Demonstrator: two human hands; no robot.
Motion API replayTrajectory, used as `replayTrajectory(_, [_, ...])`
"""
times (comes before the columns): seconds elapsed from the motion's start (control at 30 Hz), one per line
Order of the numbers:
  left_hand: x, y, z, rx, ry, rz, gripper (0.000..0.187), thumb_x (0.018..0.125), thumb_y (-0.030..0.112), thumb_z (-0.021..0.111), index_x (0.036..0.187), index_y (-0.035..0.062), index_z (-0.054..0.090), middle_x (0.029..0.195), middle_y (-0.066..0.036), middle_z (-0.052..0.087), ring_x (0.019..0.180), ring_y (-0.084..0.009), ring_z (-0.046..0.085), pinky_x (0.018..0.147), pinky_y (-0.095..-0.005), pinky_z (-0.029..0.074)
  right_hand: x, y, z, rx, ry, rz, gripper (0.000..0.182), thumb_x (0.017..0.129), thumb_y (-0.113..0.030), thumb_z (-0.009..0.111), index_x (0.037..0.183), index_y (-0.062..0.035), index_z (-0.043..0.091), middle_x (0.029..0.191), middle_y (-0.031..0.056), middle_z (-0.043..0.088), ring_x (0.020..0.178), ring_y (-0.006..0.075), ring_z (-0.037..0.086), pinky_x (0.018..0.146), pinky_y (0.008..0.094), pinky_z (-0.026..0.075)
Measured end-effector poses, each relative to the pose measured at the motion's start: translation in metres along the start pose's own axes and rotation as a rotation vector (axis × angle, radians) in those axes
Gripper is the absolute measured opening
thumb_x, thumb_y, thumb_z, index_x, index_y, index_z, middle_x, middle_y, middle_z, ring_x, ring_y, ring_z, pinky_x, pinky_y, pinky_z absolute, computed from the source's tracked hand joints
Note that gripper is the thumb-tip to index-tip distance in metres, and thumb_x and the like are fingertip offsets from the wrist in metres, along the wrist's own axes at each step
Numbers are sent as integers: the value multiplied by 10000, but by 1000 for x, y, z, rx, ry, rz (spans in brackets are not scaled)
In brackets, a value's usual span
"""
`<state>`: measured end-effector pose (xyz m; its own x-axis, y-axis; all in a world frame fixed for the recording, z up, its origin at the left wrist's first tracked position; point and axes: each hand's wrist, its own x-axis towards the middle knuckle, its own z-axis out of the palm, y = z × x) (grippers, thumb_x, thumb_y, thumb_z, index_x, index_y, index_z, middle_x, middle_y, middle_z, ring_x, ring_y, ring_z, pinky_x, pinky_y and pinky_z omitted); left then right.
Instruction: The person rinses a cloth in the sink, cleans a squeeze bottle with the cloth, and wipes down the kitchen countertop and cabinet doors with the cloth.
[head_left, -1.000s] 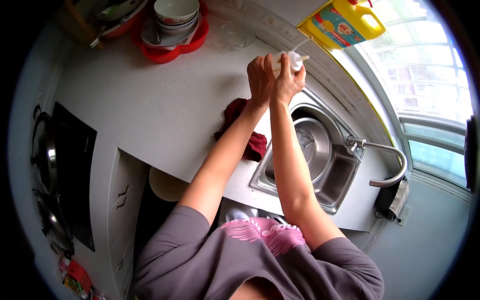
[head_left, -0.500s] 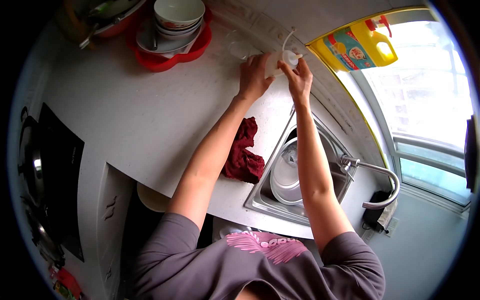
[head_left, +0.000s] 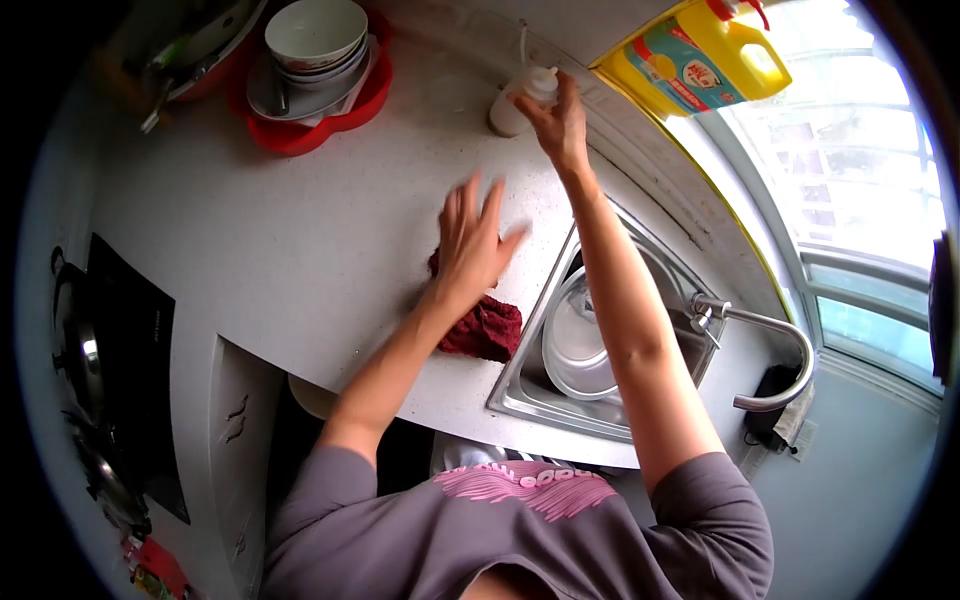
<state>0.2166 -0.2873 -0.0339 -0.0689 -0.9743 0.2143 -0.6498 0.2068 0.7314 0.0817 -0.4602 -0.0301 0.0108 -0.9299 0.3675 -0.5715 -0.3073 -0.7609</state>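
A translucent white dispenser bottle with a white top stands at the back of the counter, near the wall. My right hand reaches to it, thumb and fingers closed around its upper part. My left hand holds nothing; its fingers are spread and slightly blurred. It hovers over a crumpled dark red cloth, hiding part of it. The cloth lies on the white counter, left of the sink.
The steel sink holds a round metal basin, and a curved faucet stands at its right. Bowls sit in a red tray at back left. A yellow jug rests on the sill. A black cooktop lies left.
My left hand has let go of the bottle and moved back toward me, over the cloth. The bottle stands further left in view, with my right hand still at it.
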Motion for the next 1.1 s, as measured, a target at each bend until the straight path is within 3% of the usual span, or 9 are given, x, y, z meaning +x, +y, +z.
replayTrajectory(0.1, [-99,24,-18,62,-282,-119,903,752,366,751,1467,100,267,1470,-297,180,1350,-483,189,1052,-631,206,2,6,-16,11,-52,6,688,719,-345,808,1204,20,485,1046,218,634,976,321,640,807,394,521])
replayTrajectory(0.2, [-149,12,10,276,-309,-74,982,699,390,781,1479,119,249,1511,-281,101,1370,-509,113,1045,-667,173,-16,-31,-62,132,19,69,610,768,-286,788,1206,10,484,1072,176,642,992,238,645,843,339,545])
replayTrajectory(0.33, [-103,2,45,295,-207,38,994,692,359,790,1485,144,231,1527,-238,110,1366,-503,132,1016,-704,160,-81,-60,-140,275,186,183,611,786,-177,774,1262,29,450,1125,153,606,995,220,632,829,316,564])
replayTrajectory(0.47, [-13,8,94,110,-48,117,1148,599,320,808,1492,70,131,1519,-289,28,1372,-468,173,1049,-620,218,-178,-65,-207,139,262,215,582,773,-96,766,1262,18,473,1256,123,571,1028,174,599,869,289,504])
replayTrajectory(0.63, [99,7,158,127,-173,163,1013,619,312,705,1461,52,203,1463,-293,213,1367,-445,198,1093,-566,196,-276,-76,-263,32,199,354,631,731,-56,788,1274,25,478,1253,147,554,1096,220,573,937,342,481])
replayTrajectory(0.77, [119,-6,177,4,-114,398,479,659,180,644,1128,91,602,1227,-134,520,1221,-306,431,1045,-481,295,-314,-79,-282,81,258,489,608,747,-30,765,1276,23,471,1248,127,547,1109,210,555,965,328,455])
replayTrajectory(0.83, [103,2,177,-144,-84,505,286,662,109,623,946,109,663,998,-74,625,1034,-263,562,972,-398,376,-321,-79,-283,139,265,549,616,745,-28,765,1281,17,465,1258,125,541,1103,207,557,962,325,456])
replayTrajectory(0.97, [48,1,146,-283,-124,505,169,689,122,619,854,90,637,901,-93,636,940,-284,594,840,-401,433,-316,-96,-291,57,143,462,612,766,-58,753,1296,5,454,1273,112,521,1121,204,537,969,317,442])
replayTrajectory(1.1, [-103,-1,77,-222,-223,414,206,654,103,687,857,87,653,891,-94,662,950,-276,619,851,-413,443,-325,-103,-299,91,128,481,650,716,-46,781,1282,8,465,1276,149,530,1181,250,516,1015,364,409])
